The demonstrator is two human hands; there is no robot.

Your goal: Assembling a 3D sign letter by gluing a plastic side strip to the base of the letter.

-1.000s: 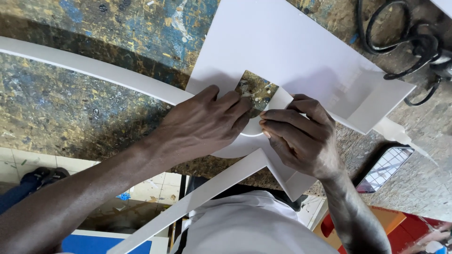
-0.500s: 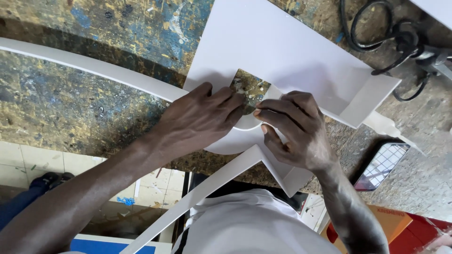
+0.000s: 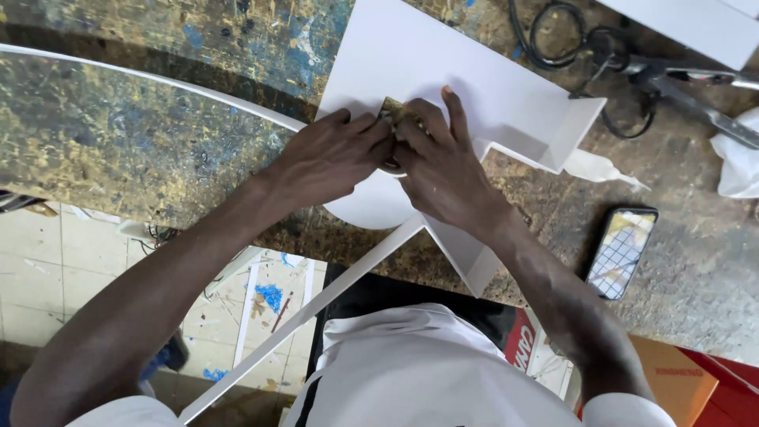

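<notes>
Both hands, left [image 3: 336, 162] & right [image 3: 443, 170], pinch down closed on flat white plastic sheet piece [image 3: 411, 63]; judging, fingers slipping could shift the thin white strip [image 3: 316, 296].

Smartphone [image 3: 621, 251] on paint-stained workbench [image 3: 142, 134], black cable [image 3: 581, 47], white cloth [image 3: 739, 158], orange box [image 3: 672, 379]

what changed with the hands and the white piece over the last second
Both hands closed together: the left hand and right hand now meet fingertip to fingertip over the notch in the white panel, hiding most of the gap that showed before. Neither took hold of anything new or let go. The panel, curved white strip, phone and workbench stayed put.
</notes>
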